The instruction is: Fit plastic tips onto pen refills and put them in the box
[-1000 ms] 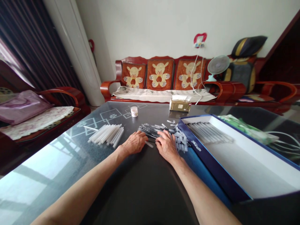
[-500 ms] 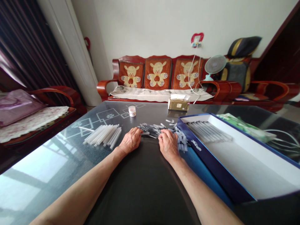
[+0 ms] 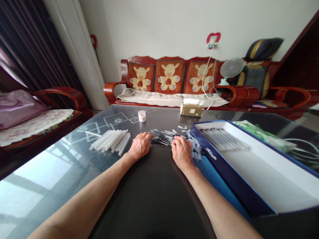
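Observation:
My left hand [image 3: 141, 145] is closed, its fingertips pressed together at the near left end of a pile of dark pen refills [image 3: 163, 136]. What it holds is hidden by the fingers. To its left lies a bundle of whitish pen barrels [image 3: 111, 141]. My right hand [image 3: 182, 152] rests with curled fingers at the pile's right end, beside a heap of translucent pen caps [image 3: 196, 149]. Whatever is under those fingers cannot be made out.
A blue-edged box [image 3: 235, 176] with a row of pens [image 3: 225, 139] inside stands at the right. Toward the back of the dark table are a small round jar [image 3: 142, 116] and a tissue pack [image 3: 191, 109]. A green plastic bag [image 3: 264, 134] and white cable [image 3: 302, 146] lie beyond the box.
A short whitish piece that showed at my left fingertips is no longer plainly visible. Both hands have stayed almost in place, while the whole view has shifted slightly.

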{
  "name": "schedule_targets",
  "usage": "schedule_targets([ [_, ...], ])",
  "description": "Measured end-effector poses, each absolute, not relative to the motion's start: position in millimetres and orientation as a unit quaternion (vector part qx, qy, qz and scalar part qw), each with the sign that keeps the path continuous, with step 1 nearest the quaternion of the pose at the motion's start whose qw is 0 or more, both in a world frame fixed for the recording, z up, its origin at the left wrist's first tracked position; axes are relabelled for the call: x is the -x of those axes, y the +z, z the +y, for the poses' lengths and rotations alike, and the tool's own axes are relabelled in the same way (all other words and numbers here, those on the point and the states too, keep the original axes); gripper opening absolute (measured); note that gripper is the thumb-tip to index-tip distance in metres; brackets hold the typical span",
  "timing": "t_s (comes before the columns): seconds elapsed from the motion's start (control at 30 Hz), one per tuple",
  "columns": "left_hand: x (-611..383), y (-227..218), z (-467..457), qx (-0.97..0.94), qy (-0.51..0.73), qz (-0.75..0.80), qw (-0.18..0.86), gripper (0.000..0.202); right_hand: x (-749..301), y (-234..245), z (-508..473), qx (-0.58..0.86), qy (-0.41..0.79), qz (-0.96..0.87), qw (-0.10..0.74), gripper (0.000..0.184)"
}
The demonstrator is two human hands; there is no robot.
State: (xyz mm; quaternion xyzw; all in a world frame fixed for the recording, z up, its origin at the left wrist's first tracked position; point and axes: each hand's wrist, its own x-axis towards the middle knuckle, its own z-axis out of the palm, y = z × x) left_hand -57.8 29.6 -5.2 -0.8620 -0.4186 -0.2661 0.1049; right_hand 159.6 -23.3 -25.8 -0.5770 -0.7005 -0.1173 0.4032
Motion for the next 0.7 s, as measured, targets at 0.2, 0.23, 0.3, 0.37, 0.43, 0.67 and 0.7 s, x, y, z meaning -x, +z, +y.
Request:
schedule_targets([
  [0.2,56.5,-6.6,29.2,0.862,-0.262,-0.423,0.1,0.031,-159.4,-26.1,-23.1,0.573,-0.118,-0.705,0.4,0.01],
  [0.23,56.5,-6.8,29.1,0.861,-0.264,-0.424,0.1,0.031,-159.4,-26.0,-23.1,0.573,-0.117,-0.707,0.398,0.01],
  [0.3,56.6,-7.3,29.2,0.857,-0.268,-0.428,0.099,0.031,-159.6,-25.9,-23.3,0.575,-0.117,-0.707,0.396,0.01],
  [0.37,56.6,-7.7,29.5,0.854,-0.271,-0.435,0.096,0.031,-159.7,-25.9,-23.4,0.577,-0.117,-0.705,0.394,0.009],
  [0.43,56.3,-7.9,29.8,0.852,-0.272,-0.437,0.094,0.031,-159.7,-25.8,-23.5,0.58,-0.115,-0.705,0.391,0.008],
  [0.67,54.7,-4.6,28.5,0.868,-0.26,-0.411,0.103,0.031,-159.1,-24.3,-24.8,0.575,-0.115,-0.713,0.384,0.009],
  [0.7,54.7,-3.2,27.7,0.872,-0.255,-0.404,0.109,0.032,-159.1,-24.1,-25.0,0.572,-0.115,-0.716,0.383,0.009],
])
